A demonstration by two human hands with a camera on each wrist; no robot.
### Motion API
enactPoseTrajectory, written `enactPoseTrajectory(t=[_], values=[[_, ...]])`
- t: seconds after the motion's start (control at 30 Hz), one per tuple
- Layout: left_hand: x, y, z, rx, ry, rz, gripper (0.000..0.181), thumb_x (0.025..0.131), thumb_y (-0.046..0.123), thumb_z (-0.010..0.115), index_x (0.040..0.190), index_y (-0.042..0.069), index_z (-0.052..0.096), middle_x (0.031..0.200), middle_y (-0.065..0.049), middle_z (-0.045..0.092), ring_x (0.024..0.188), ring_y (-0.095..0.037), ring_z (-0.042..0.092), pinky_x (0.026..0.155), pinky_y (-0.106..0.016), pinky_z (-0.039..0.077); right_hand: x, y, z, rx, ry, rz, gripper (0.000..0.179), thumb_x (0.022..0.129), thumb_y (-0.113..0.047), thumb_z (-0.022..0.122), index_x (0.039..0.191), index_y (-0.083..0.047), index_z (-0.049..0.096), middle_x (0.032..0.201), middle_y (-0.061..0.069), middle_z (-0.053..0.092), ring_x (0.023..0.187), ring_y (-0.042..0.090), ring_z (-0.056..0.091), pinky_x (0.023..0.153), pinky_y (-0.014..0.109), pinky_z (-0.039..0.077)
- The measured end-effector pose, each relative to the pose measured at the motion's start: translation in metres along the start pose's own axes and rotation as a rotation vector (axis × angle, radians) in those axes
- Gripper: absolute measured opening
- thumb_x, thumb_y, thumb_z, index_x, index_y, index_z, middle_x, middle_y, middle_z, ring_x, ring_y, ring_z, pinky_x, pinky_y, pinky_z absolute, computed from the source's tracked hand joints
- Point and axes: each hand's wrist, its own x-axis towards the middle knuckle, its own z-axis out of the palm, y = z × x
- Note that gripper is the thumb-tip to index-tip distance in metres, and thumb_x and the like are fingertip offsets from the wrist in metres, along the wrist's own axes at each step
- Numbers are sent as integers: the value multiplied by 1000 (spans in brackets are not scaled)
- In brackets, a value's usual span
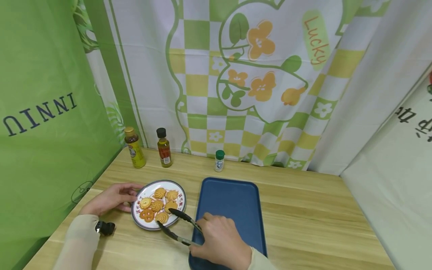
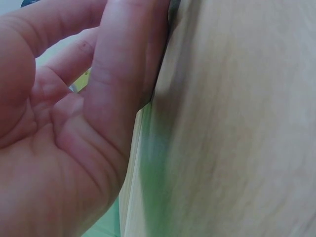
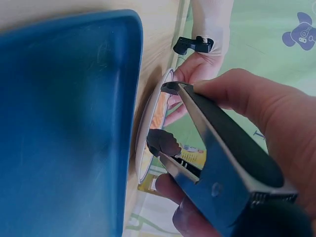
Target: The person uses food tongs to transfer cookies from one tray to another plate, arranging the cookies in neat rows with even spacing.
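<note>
In the head view my right hand [image 1: 221, 238] holds a pair of metal tongs [image 1: 183, 240] with black tips. The tongs' arms stand apart, their tips over the front right of a white plate [image 1: 177, 218]. One tip overlaps a round biscuit [image 1: 171, 206]; the other is right at a swirled butter cookie [image 1: 162, 218]. More cookies and a pretzel-shaped biscuit [image 1: 146, 215] lie on the plate. My left hand [image 1: 113, 197] grips the plate's left rim between thumb and fingers. The right wrist view shows the spread tongs [image 3: 217, 163] close by the plate's edge [image 3: 143, 133].
A blue tray [image 1: 231, 202] lies right of the plate, partly under my right hand. Along the back stand a yellow-labelled bottle [image 1: 135, 150], a black-capped oil bottle [image 1: 164, 150] and a small green-capped shaker [image 1: 219, 162]. Curtains hang behind the wooden table [image 1: 303, 217].
</note>
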Motion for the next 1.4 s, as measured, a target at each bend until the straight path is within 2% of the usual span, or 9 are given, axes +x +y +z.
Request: enactPoseTrajectory(t=[0.1,0.27,0.63,0.8,0.97,1.13,1.4], values=[[0,1,0,7,-3,1,66,109,4,67,166,-10,40,133,-25,59,96,-20,75,84,-36,76,-6,2,-1,-33,19,-1,38,84,-50,91,101,-16,84,76,-12,52,54,3,36,39,18,28],[0,4,0,23,5,-5,66,108,5,68,166,-9,40,135,-26,59,97,-21,74,84,-37,75,-16,12,-4,-41,50,39,44,84,-53,92,104,-15,84,84,-9,63,57,2,41,40,18,32],[2,5,1,47,11,-19,66,108,6,68,167,-6,43,132,-25,60,98,-23,73,84,-37,75,-37,55,-13,-61,156,232,55,76,-51,98,111,-11,85,88,-3,70,66,10,59,48,28,47],[1,3,2,34,12,-19,65,108,5,67,167,-7,42,132,-24,59,97,-21,73,84,-36,75,-46,78,-20,-64,200,300,58,76,-48,98,115,-7,84,94,3,74,72,18,68,56,35,59],[-1,1,3,21,8,-25,65,109,5,67,167,-8,41,133,-24,58,95,-19,73,84,-36,75,-55,100,-27,-52,177,406,62,80,-48,98,122,-5,83,107,12,81,78,26,75,63,45,66],[-4,-1,2,18,15,-20,65,109,6,67,166,-8,41,135,-25,58,96,-20,74,85,-36,75,-60,120,-34,-24,157,490,64,83,-47,97,125,-1,82,112,17,82,73,24,73,57,43,64],[-3,-1,3,23,10,-15,66,108,5,67,166,-9,40,133,-24,59,97,-21,74,85,-37,75,-82,152,-46,38,140,632,69,88,-48,91,130,6,78,106,19,79,64,18,62,45,34,50]])
